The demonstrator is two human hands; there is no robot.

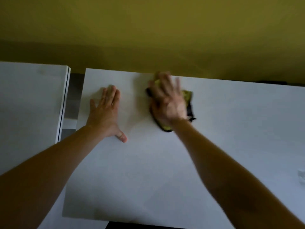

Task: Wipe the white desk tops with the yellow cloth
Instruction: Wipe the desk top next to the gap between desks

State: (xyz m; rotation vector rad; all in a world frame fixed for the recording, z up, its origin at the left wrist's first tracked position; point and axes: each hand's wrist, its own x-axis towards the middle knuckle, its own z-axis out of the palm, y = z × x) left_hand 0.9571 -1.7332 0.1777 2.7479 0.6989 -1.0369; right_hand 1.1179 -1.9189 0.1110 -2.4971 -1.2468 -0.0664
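Note:
A white desk top [214,154] fills the middle and right of the view. My right hand [168,103] lies flat with spread fingers on the yellow cloth [187,96], which has a dark edge, and presses it onto the desk near the far edge. The hand is blurred by motion and covers most of the cloth. My left hand [106,113] rests flat on the desk, fingers straight, to the left of the cloth and apart from it.
A second white desk top [29,104] stands at the left, separated by a narrow gap [71,103] that shows the floor. A yellow-olive wall [148,30] runs behind both desks. A small pale object [302,176] sits at the right edge.

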